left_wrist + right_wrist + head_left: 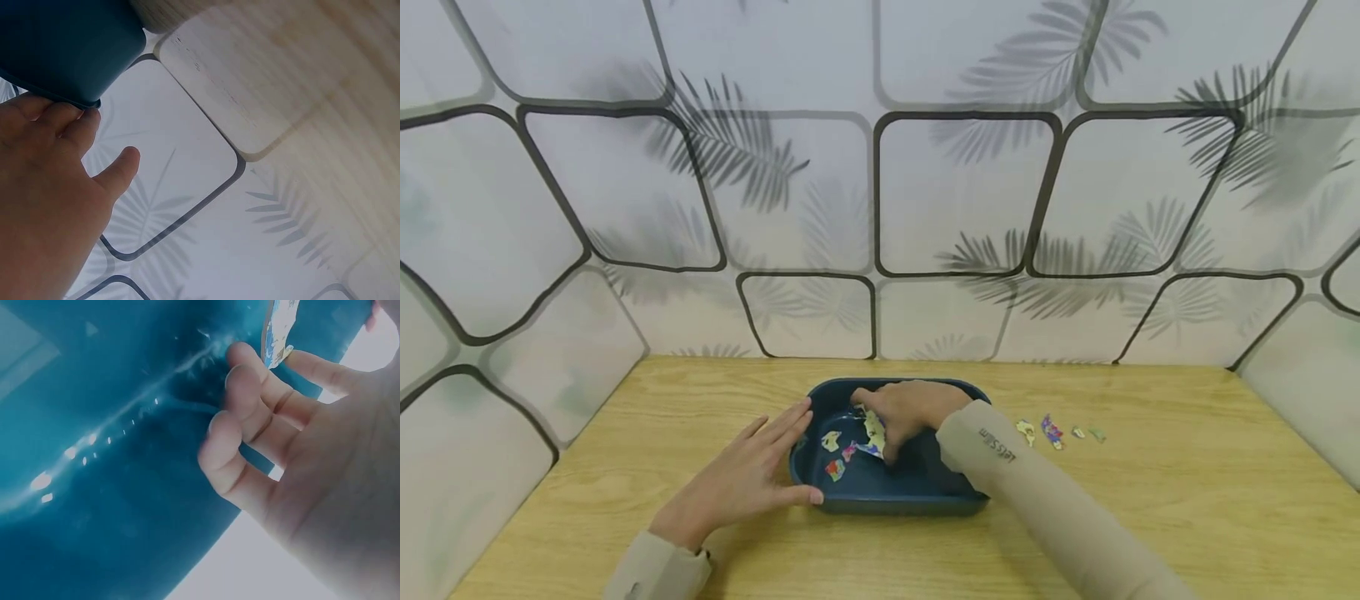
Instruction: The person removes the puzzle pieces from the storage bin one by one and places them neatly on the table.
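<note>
A dark blue plastic basin (895,505) stands on the wooden table. My left hand (748,471) is at its left end, fingers extended along the rim and thumb out by the front corner. In the left wrist view those fingertips meet the basin's edge. Reaching inside, my right hand (910,412) pinches a yellowish printed paper cut-out (874,432) between thumb and fingers. The right wrist view shows this thin cut-out (280,331) edge-on, with the other fingers curled loosely. Small cut-outs lie in the basin left of it: a pale one (831,441), a pink one (849,452) and a red-green one (835,471).
Several small cut-outs lie on the table right of the basin, among them a purple-red piece (1052,432) and a pale yellow piece (1026,431). A leaf-patterned backdrop (955,192) rises behind the wooden table (715,392) and along both sides.
</note>
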`<state>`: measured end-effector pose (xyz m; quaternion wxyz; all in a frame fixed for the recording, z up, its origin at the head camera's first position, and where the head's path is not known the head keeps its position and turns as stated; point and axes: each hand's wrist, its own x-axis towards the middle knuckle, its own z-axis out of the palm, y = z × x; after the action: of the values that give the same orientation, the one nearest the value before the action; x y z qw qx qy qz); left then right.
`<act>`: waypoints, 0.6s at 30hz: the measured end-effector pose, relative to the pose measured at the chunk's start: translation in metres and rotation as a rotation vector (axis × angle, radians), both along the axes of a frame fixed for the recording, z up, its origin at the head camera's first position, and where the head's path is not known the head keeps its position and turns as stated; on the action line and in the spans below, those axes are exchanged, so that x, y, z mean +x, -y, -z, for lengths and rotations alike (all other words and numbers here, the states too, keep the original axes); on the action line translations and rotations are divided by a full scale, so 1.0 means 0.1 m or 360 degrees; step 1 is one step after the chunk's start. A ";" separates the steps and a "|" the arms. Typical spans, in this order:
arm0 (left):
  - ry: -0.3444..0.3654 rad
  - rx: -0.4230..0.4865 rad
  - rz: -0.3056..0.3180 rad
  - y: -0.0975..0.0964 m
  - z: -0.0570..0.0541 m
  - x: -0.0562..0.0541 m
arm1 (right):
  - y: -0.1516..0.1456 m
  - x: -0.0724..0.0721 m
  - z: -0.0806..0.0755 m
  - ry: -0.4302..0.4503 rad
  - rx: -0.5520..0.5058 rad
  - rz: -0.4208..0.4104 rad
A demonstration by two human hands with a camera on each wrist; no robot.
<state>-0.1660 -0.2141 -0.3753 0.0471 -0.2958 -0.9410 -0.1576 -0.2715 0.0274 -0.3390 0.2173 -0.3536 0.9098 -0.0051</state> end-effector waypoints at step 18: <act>-0.0056 0.0016 0.0018 0.00 0.03 0.00 | -0.31 0.00 -0.33 0.0021 -0.0253 -0.0087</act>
<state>-0.1659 -0.2142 -0.3779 0.0641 -0.3035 -0.9376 -0.1573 -0.2715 0.0588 -0.3056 0.1946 -0.3944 0.8951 -0.0737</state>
